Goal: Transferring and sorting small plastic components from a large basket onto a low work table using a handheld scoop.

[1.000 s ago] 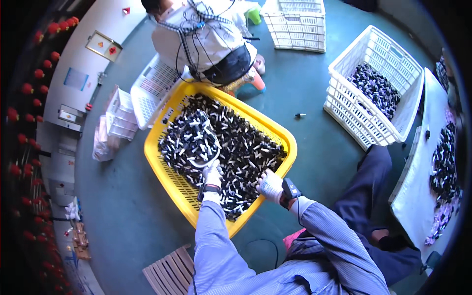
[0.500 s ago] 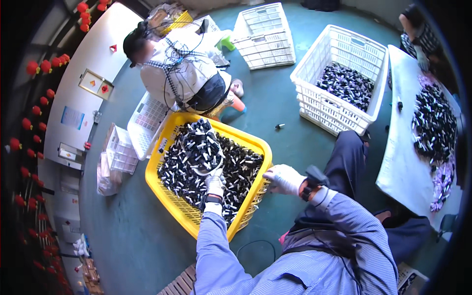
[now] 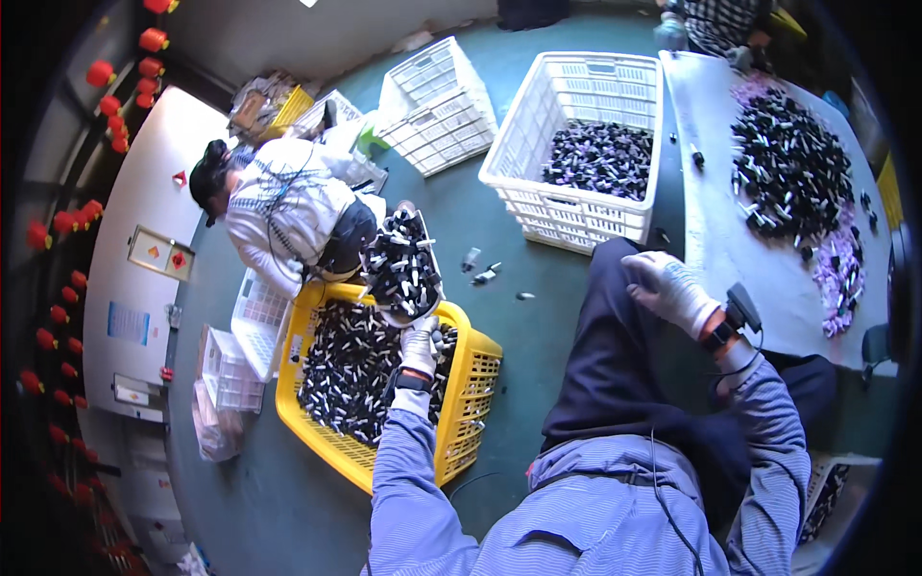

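Observation:
My left hand (image 3: pixel 419 346), in a white glove, grips a scoop (image 3: pixel 411 318) heaped with small black-and-white parts (image 3: pixel 400 267). The scoop is held over the far right side of a yellow plastic basket (image 3: pixel 327 449), which contains many more of the same parts (image 3: pixel 348 370). My right hand (image 3: pixel 675 292), also gloved, is at my bent knee, with its fingers extended and nothing visible in them.
A white crate (image 3: pixel 576 216) partly filled with parts stands ahead; another white crate (image 3: pixel 437 120) is farther left. On the right, a pale table (image 3: pixel 715 278) bears a pile of parts. One person crouches beyond the basket, another is behind the table. Several loose pieces lie on the floor.
My left hand has raised the loaded scoop from the middle of the basket toward its far right side. My right hand has left the basket's edge and moved right to my knee. The view has turned right.

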Motion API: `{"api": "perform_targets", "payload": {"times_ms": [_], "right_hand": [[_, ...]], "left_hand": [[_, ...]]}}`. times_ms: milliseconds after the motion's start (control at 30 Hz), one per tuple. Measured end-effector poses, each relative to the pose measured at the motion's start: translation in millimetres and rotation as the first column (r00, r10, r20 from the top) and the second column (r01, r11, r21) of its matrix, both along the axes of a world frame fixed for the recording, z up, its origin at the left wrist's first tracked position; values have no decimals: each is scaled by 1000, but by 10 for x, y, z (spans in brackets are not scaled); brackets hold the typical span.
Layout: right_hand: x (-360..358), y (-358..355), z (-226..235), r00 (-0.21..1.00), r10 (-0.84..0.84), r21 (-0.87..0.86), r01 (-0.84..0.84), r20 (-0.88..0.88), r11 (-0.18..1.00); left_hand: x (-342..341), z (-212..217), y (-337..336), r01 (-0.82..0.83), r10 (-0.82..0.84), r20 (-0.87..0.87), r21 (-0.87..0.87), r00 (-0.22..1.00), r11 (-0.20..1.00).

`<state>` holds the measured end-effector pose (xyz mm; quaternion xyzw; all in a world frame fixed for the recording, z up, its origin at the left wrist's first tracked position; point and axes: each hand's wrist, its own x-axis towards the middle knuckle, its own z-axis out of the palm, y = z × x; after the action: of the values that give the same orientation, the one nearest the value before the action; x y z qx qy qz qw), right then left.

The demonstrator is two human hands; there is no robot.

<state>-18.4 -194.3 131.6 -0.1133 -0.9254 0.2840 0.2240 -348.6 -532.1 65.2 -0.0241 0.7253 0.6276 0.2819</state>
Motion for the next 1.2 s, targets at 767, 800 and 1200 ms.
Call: {"api": "perform_targets", "payload": {"times_ms": [767,800,1200], "right_hand": [[1891,816,-1071,847,-499,-216,530,184,820],[1873,823,-1045,848,-488,-218,526,204,822],[1947,880,-990,851,-466,-274,520,242,809]], "left_hand": [[996,402,3880,568,-570,47,50,820,821],[1112,443,4034,595,-594,36,-20,804,804],[2756,318,5839,839,-839,-188,-107,510,534]]}}
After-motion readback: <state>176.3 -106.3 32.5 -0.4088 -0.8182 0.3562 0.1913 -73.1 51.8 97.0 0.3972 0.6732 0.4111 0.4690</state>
